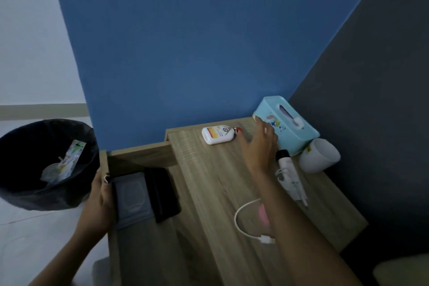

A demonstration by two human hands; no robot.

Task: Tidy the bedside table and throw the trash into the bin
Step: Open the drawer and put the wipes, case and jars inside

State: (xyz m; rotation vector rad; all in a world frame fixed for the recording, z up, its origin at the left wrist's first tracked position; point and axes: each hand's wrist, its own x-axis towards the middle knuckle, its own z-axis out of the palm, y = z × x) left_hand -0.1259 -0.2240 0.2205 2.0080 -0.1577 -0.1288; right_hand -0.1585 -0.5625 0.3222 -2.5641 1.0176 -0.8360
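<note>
White bottle (217, 135) just beside right fingers (261, 124)

Under the right hand (260, 146), the tabletop (209, 181) is matt, grained wood, like the drawer (139, 155) the left hand (99, 197) grips. Beyond the right hand, the tissue box (294, 132) looks like smooth plastic.

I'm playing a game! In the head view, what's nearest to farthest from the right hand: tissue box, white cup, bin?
1. tissue box, beside the right hand
2. white cup, farther right
3. bin, far left, on the floor
</note>
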